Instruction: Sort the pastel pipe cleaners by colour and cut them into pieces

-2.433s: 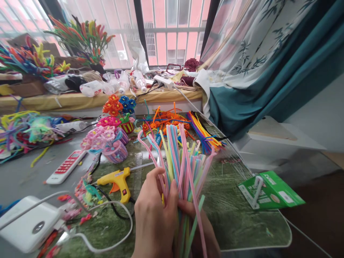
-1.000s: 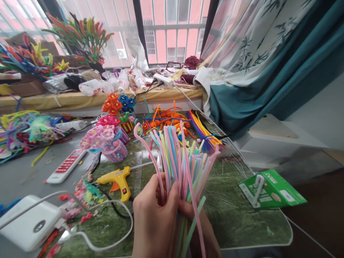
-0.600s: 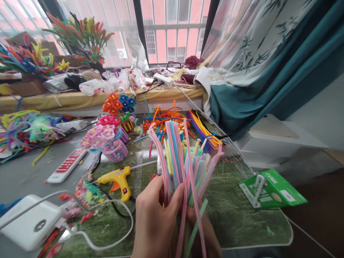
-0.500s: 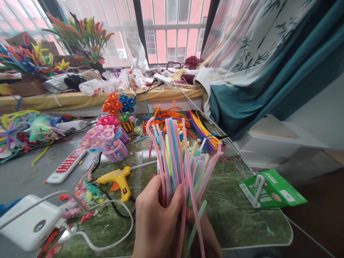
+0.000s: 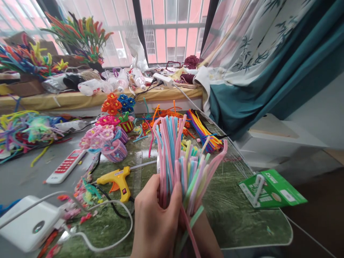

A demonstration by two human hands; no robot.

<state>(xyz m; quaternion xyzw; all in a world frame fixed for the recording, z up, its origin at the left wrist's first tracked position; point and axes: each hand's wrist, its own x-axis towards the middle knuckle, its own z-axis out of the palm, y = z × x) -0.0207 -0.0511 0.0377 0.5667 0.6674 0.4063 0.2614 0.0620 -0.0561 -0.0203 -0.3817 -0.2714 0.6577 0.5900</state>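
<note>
In front of me, my left hand [image 5: 158,211] is closed around a bundle of pink and blue pipe cleaners [image 5: 168,154], its thumb pressed across them. Just behind and to the right, my right hand [image 5: 202,227] grips a second, shorter-looking cluster of pastel pipe cleaners [image 5: 196,172] in pink, lilac, green and yellow. Most of the right hand's fingers are hidden behind the stems. A loose pink stem and a pale green one slant down below both hands.
A yellow glue gun [image 5: 119,182] lies left of my hands, near a white power bank [image 5: 29,222] with its cable. Pipe-cleaner flower pots [image 5: 115,150] stand behind it. A rainbow bundle [image 5: 206,132] lies at the back, a green package [image 5: 272,190] at the right edge.
The pink and blue stems in my left hand have drawn together into a tighter bundle. The long pink stem that crossed in front has shifted, and the pastel cluster shows more fully.
</note>
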